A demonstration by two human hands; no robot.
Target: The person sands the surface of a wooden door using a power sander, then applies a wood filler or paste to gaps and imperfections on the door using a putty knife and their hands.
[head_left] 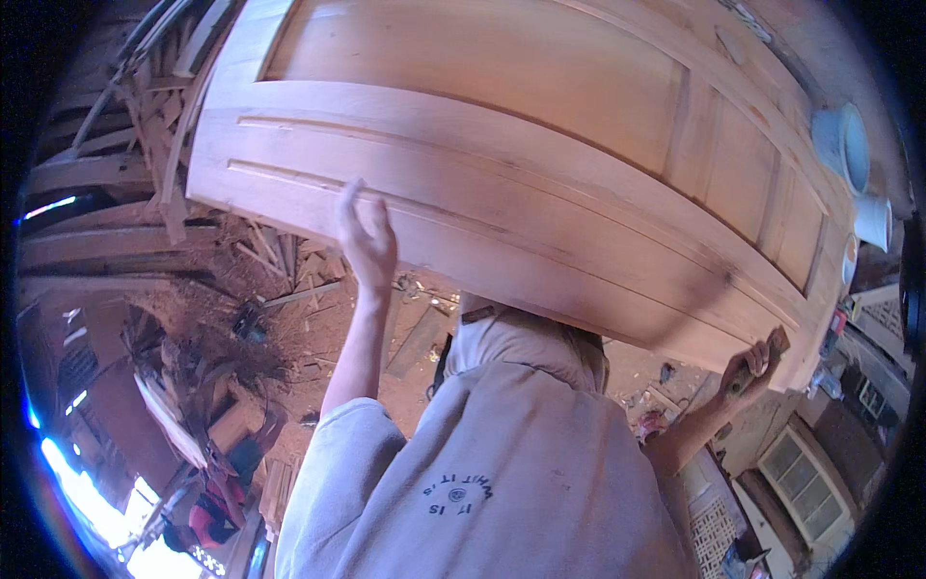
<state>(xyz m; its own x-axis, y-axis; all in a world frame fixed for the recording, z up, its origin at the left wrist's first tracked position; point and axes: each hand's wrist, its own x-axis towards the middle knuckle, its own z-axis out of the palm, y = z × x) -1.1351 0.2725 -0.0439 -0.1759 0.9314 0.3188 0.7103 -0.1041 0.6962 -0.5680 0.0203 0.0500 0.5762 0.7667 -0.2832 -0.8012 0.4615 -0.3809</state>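
Observation:
A large panelled wooden door (pixel 502 125) of light orange wood lies flat across the upper picture. My left hand (pixel 367 236) rests flat against its near edge, fingers stretched upward and slightly apart, holding nothing. My right hand (pixel 750 370) is at the door's near right corner, closed around a small brown wooden block (pixel 772 347) that touches the door's edge. My grey shirt (pixel 502 463) fills the lower middle, below the door.
Wood offcuts and planks (pixel 289 280) litter the reddish, dusty floor under the door on the left. Stacked timber (pixel 116 145) stands at the far left. White containers (pixel 849 145) sit beyond the door's right end. Pale window frames (pixel 801 482) lie at the lower right.

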